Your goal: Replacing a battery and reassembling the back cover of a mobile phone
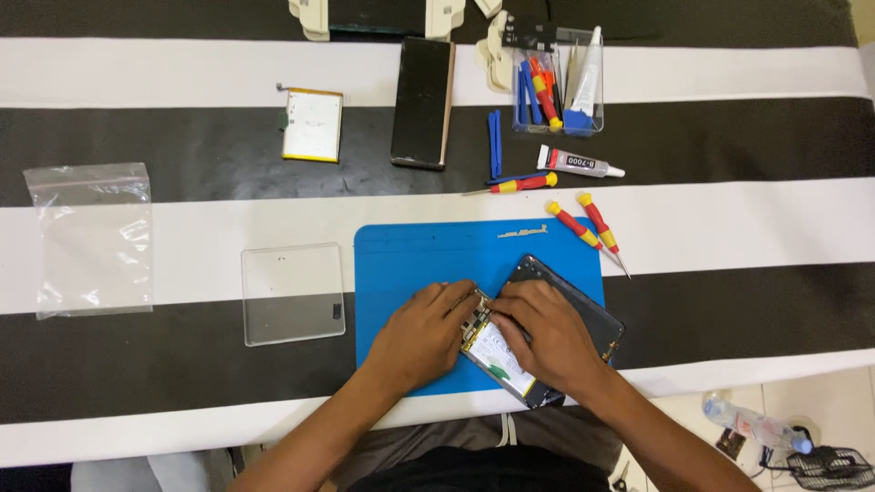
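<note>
An opened dark smartphone (597, 314) lies tilted on a blue work mat (410, 251), its white battery (499, 357) and circuit board exposed. My left hand (427, 333) rests on the mat with its fingertips on the phone's left edge, at the board. My right hand (547, 333) lies across the phone's middle, fingers pressing near the same spot. Both hands touch the phone; what is under the fingers is hidden.
Two red-and-yellow screwdrivers (588, 228) lie off the mat's top right. A third screwdriver (519, 184), blue pry tools (494, 144), a glue tube (579, 164), a clear tool box (558, 82), a black phone (422, 102), a spare battery (312, 125), a clear tray (292, 293) and a plastic bag (91, 239) lie around.
</note>
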